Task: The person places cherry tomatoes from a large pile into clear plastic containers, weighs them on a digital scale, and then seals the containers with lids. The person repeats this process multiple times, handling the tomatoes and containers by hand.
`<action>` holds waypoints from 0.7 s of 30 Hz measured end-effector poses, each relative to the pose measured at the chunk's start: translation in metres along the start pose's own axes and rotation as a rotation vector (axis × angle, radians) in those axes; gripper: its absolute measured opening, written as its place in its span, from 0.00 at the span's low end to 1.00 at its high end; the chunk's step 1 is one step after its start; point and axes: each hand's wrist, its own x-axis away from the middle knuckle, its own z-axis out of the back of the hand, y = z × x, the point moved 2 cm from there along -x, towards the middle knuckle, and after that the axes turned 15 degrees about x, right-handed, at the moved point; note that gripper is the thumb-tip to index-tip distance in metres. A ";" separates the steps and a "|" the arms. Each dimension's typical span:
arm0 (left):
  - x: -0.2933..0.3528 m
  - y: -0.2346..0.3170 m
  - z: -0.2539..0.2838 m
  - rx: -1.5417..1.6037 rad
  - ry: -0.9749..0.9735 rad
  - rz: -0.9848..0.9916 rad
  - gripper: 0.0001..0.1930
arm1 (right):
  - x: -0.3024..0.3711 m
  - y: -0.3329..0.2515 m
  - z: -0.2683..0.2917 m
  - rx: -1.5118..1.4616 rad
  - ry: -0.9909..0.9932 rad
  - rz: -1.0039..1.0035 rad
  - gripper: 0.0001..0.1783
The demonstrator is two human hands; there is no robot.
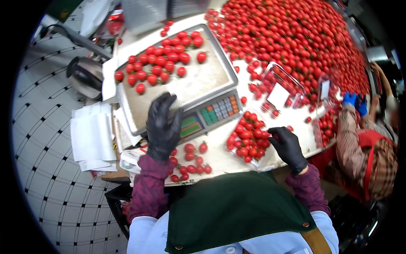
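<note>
My left hand point(163, 128), in a black glove, hovers at the near left edge of the scale's tray point(192, 91); its fingers are apart and hold nothing. On that tray lie several loose cherry tomatoes point(160, 61), mostly toward the far side. The scale's keypad point(219, 111) faces me. A clear plastic punnet point(253, 162) heaped with cherry tomatoes point(249, 135) sits right of the scale. Beside its right edge my right hand point(289, 148), also black-gloved, has thumb and fingers curled around a cherry tomato point(275, 136). More tomatoes point(190, 156) lie loose near my left wrist.
A large heap of cherry tomatoes point(292, 38) covers the far right of the table. Clear punnets with white labels point(278, 96) stand before it. White papers point(93, 135) and a kettle point(84, 76) are at left. A co-worker's blue-gloved hand point(349, 99) is at right.
</note>
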 end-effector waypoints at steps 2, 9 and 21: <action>-0.030 -0.005 0.006 -0.102 0.044 -0.049 0.18 | -0.003 0.015 0.001 -0.105 -0.070 0.008 0.11; -0.151 -0.063 0.027 -0.521 -0.055 -0.108 0.34 | -0.056 -0.027 -0.019 -0.740 -0.245 -0.074 0.12; -0.066 -0.014 0.048 -0.609 -0.195 -0.078 0.42 | -0.236 -0.140 0.018 -0.329 0.164 0.348 0.35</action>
